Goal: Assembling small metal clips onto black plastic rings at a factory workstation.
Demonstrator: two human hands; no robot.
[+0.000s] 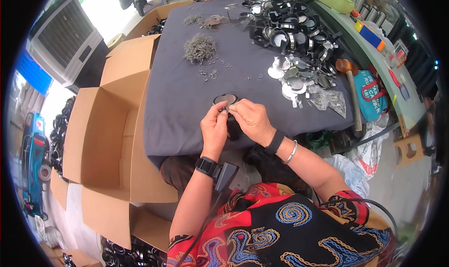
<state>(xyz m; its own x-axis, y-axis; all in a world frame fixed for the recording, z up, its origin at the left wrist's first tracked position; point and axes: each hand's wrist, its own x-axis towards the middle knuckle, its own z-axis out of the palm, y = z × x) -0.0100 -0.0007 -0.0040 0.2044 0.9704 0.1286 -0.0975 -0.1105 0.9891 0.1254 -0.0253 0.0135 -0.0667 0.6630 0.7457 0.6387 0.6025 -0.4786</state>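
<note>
Near the front edge of the grey cloth-covered table (pixel 182 122), a round part with a black rim and silver disc (pixel 225 98) sits at my fingertips, with a black handle-like piece (pixel 232 126) below it. My left hand (pixel 214 132) is closed on this part. My right hand (pixel 253 122) pinches with thumb and fingers at its near rim; whatever is between those fingertips is too small to make out. Beyond my hands are a few loose small metal clips (pixel 213 74) and a heap of similar wire-like clips (pixel 200 48).
Black-and-silver ring parts (pixel 290 30) are heaped at the far right, with silver tabbed discs (pixel 295 80) nearer. A clear bag of small metal pieces (pixel 331 103) and a mallet (pixel 351 87) lie at the right edge. Open cardboard boxes (pixel 105 140) stand left. Someone sits across the table.
</note>
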